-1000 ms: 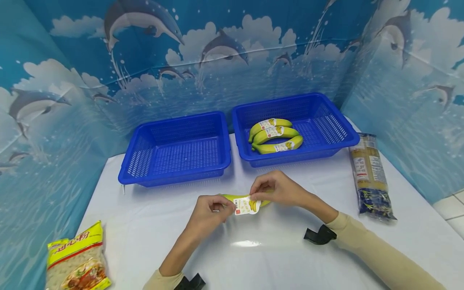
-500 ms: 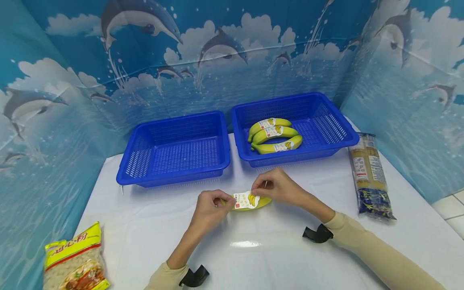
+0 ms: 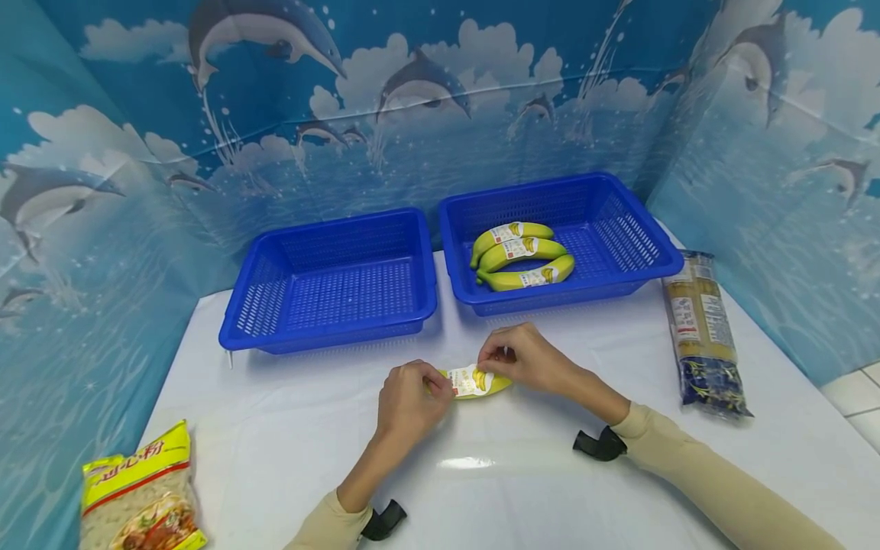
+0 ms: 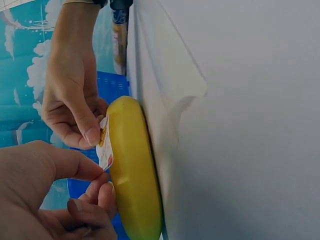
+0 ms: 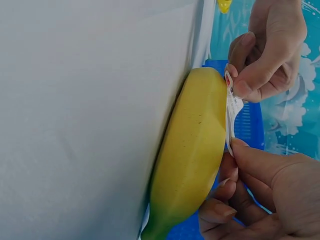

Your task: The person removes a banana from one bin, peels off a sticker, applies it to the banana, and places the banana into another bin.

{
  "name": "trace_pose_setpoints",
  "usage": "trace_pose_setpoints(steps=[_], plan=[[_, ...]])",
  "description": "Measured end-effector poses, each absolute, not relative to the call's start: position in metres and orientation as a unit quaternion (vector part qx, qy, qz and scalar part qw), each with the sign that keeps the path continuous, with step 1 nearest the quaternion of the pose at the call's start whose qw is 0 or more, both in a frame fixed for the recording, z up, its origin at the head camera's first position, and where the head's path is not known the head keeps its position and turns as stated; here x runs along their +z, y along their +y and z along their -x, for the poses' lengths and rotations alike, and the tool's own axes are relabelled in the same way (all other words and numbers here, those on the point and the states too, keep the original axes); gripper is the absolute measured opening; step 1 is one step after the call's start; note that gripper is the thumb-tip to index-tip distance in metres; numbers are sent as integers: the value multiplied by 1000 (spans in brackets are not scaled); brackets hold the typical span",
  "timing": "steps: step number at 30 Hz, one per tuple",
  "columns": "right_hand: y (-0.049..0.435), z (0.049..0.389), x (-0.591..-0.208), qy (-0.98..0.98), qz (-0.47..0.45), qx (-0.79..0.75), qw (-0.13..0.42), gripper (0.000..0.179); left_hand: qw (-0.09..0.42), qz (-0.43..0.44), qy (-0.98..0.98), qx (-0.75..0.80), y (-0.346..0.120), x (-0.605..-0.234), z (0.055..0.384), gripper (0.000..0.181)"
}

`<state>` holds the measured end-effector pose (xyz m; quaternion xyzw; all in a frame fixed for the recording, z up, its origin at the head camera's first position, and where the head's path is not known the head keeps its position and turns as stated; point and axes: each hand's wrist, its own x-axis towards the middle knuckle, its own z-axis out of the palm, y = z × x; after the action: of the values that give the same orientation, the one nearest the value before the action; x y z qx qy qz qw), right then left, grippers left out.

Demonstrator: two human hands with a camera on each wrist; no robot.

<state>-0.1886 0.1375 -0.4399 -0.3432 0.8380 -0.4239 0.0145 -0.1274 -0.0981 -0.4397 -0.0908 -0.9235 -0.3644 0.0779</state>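
A yellow banana with green at its tip lies on the white table between both hands. Against its upper side sits a white label printed with bananas. My left hand pinches the label's left end between thumb and finger. At the other end, the right hand pinches the label near its printed bananas. In the right wrist view the label stands slightly off the peel at the pinched ends. The other fingers of both hands are curled beside the banana.
Behind the hands stand two blue baskets: the left one holds nothing, the right one holds three labelled bananas. A noodle-like packet lies at right, a yellow-topped food bag at front left. A dolphin-print curtain surrounds the table.
The label has come down from in front of the banana onto its upper side. The left hand has shifted right along the banana; the right hand has barely moved.
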Motion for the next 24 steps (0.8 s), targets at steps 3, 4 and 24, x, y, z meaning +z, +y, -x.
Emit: trace_pose_setpoints(steps=[3, 4, 24], plan=[[138, 188, -440, 838, 344, -422, 10, 10, 89, 91, -930, -346, -95, -441, 127, 17], [138, 188, -441, 839, 346, -420, 8, 10, 92, 90, -932, -339, -94, -441, 127, 18], [144, 189, -443, 829, 419, -369, 29, 21, 82, 144, -926, -338, -101, -447, 129, 25]])
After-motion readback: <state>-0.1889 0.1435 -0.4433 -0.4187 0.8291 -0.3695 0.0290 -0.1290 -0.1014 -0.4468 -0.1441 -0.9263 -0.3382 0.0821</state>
